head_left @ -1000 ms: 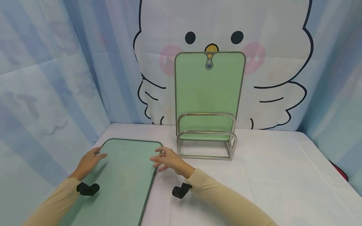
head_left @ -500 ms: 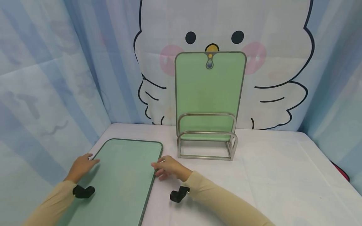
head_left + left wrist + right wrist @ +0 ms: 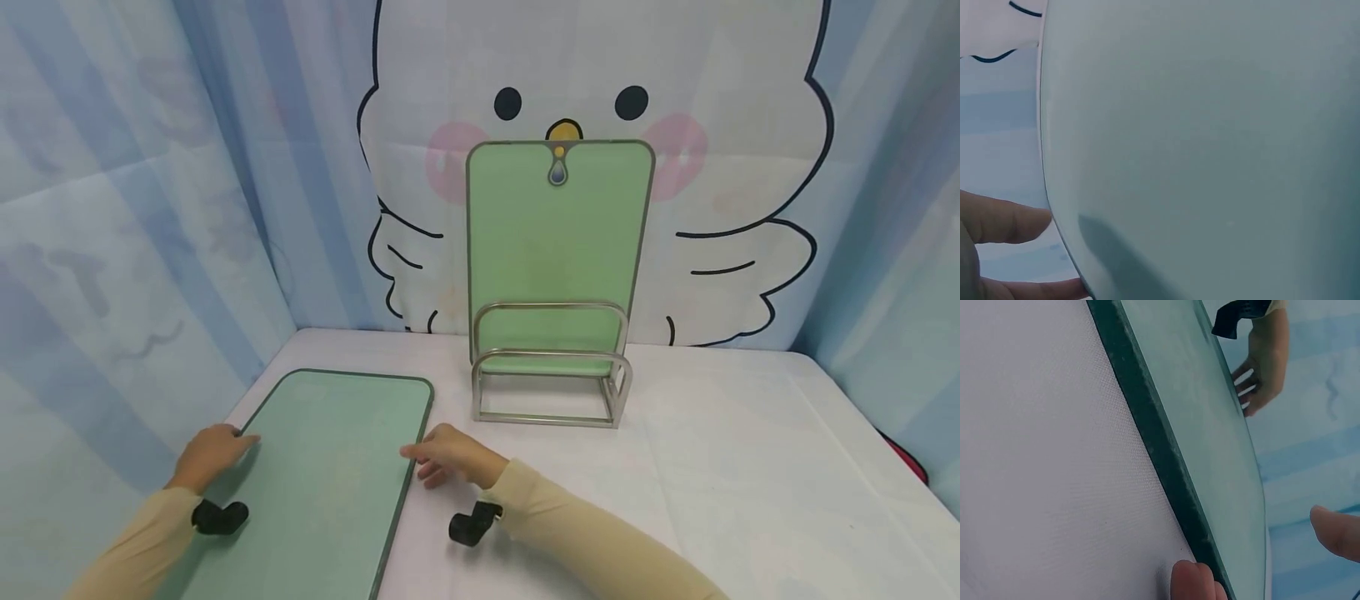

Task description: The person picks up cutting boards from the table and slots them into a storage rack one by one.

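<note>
A large pale green cutting board [image 3: 322,467] with a dark green rim lies flat on the white table, its near end cut off by the frame. At its left edge is my left hand [image 3: 212,457]; the fingertips touch the rim in the left wrist view. My right hand [image 3: 457,456] is at the right edge. In the right wrist view its fingers [image 3: 1191,582] touch the dark rim from the side, while the thumb [image 3: 1338,532] is raised apart from the board. Neither hand visibly grips it.
Behind the right hand stands a metal rack [image 3: 551,418] of bent tube. A second green cutting board [image 3: 558,242], with a hole near its top, stands upright in it. Curtains [image 3: 135,208] enclose the white table [image 3: 712,467] at the back and sides.
Both hands have slid along the board's edges towards the near side. The right hand has lowered its fingers to the rim. The boards and rack have stayed in place.
</note>
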{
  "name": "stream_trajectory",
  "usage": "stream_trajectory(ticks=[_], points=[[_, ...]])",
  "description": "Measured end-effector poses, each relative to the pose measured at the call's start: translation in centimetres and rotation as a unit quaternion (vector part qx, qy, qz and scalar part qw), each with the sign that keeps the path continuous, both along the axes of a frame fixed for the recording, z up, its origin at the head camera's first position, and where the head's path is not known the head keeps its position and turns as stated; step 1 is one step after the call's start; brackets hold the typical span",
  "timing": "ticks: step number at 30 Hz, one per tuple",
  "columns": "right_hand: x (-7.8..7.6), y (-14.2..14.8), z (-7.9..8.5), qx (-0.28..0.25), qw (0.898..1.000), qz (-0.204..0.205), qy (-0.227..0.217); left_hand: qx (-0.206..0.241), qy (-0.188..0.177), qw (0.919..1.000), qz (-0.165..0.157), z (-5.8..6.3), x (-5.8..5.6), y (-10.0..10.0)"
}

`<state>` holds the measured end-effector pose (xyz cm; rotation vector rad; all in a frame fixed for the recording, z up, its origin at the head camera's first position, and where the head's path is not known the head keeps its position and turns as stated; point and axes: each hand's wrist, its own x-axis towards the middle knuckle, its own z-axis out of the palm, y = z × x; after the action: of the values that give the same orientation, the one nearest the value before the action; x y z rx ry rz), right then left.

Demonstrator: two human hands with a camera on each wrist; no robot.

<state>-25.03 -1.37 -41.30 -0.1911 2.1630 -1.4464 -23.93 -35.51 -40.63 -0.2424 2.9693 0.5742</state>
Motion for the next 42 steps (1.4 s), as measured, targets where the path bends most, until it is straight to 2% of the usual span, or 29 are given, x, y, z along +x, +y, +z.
stream_trajectory(ticks=[7,13,21,25,28,32,40,42], points=[[0.6,-0.6,0.1,0.024,1.0,-0.003,0.013,-0.06,0.001,0.9982,0.009,0.1,0.5,1.1],[1.0,-1.0,-0.1,0.031,0.999,-0.018,0.003,-0.059,0.01,0.9978,0.028,-0.2,0.3,1.4],[1.2,-0.9,0.0,0.014,0.999,-0.029,0.0,0.014,0.036,0.9976,0.057,-0.2,0.1,0.9],[1.1,-0.9,-0.1,0.016,0.999,-0.032,0.005,0.051,0.028,0.9964,0.062,0.0,-0.1,0.4],[0.9,-1.0,-0.3,0.005,0.999,-0.038,0.007,0.075,0.009,0.9945,0.072,0.2,-0.4,0.3],[0.6,-1.1,-0.4,-0.022,0.999,-0.05,-0.006,0.118,-0.02,0.9889,0.088,0.3,-0.7,0.1],[-0.2,-1.3,-0.3,-0.066,0.994,-0.076,-0.043,0.185,-0.029,0.9784,0.087,0.3,-1.8,-0.9],[-0.4,-1.3,-0.2,-0.079,0.992,-0.084,-0.052,0.212,-0.041,0.9716,0.097,0.3,-2.2,-1.1]])
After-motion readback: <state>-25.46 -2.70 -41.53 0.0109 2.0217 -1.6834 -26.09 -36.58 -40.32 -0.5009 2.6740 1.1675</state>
